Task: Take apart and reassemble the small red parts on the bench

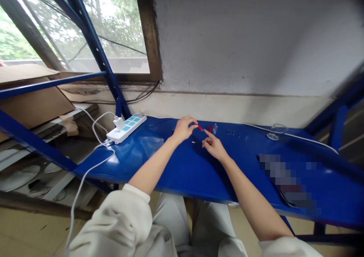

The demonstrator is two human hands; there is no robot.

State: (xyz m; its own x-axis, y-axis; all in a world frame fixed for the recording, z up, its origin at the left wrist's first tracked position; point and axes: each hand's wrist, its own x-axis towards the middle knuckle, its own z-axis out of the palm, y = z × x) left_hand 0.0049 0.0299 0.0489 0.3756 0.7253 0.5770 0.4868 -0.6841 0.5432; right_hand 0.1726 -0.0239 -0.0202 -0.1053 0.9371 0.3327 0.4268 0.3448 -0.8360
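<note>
Between the thumb and fingers of my left hand [184, 130] is a small red tube-like piece [200, 127], held slanting above the blue tabletop. My right hand [214, 145] has its index finger stretched out to the far end of that piece, its other fingers curled in. Whether the fingertip presses on the piece is too small to tell. Just beyond lie a second red piece [210, 128] and a clear plastic piece [215, 128]. Several tiny dark parts [231, 132] lie to their right. A small pale scrap [193, 142] rests between my hands.
On the blue table [176, 173], a white power strip [127, 128] with a plugged-in adapter stands at the left, its cable hanging over the edge. A clear round cup [273, 134] and a dark, pixelated flat object [281, 181] are at the right. Blue metal posts flank the table.
</note>
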